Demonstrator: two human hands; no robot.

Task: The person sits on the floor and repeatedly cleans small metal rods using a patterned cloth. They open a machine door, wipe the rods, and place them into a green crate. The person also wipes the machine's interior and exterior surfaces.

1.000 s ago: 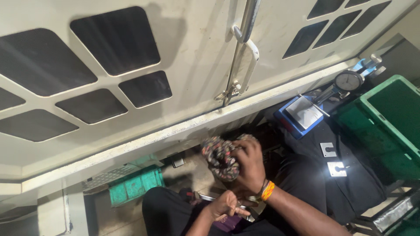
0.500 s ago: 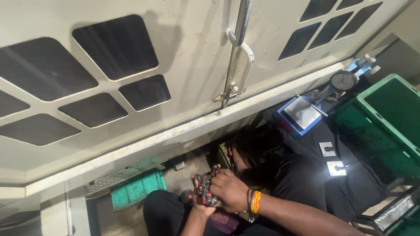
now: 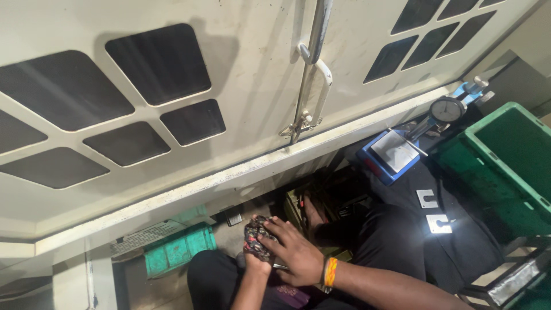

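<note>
Hands together low near the machine door: right hand [image 3: 295,257] pressing the patterned rag [image 3: 256,236], left hand [image 3: 256,265] clamped beneath it; wiping stage, steady pressure needed.

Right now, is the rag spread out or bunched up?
Bunched up: the rag is a crumpled wad clutched between the left hand and right hand.

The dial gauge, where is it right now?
In the head view, upper right: the dial gauge sits beside the blue tray, left of the green crate, far from both hands.
</note>
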